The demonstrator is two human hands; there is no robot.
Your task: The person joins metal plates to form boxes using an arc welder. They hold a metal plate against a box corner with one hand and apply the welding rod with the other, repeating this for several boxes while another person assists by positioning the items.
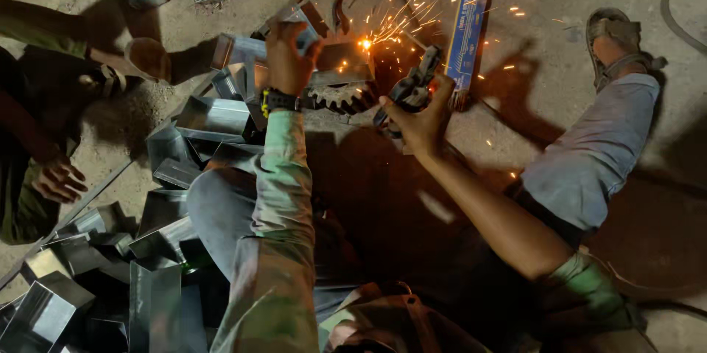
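Dim workshop floor, seen from above. Far left: a co-worker (29, 139) crouches, one hand (57, 180) loose near the ground, not touching the work. Bottom left to centre: a heap of folded metal boxes (158, 250), some upright, some tipped. Centre: the person's left hand (287, 54), watch at the wrist, is closed around a box (247, 51), pinning it in place. Just right, a bright arc (364, 44) throws sparks up and right, so welding is under way; the seam is hidden by glare, so can't tell how much is done. Right hand (420, 121) is clenched on the holder (412, 88), tip at the arc. Beyond: a blue packet (470, 21) on the floor, then a sandalled foot (615, 43) at far right.
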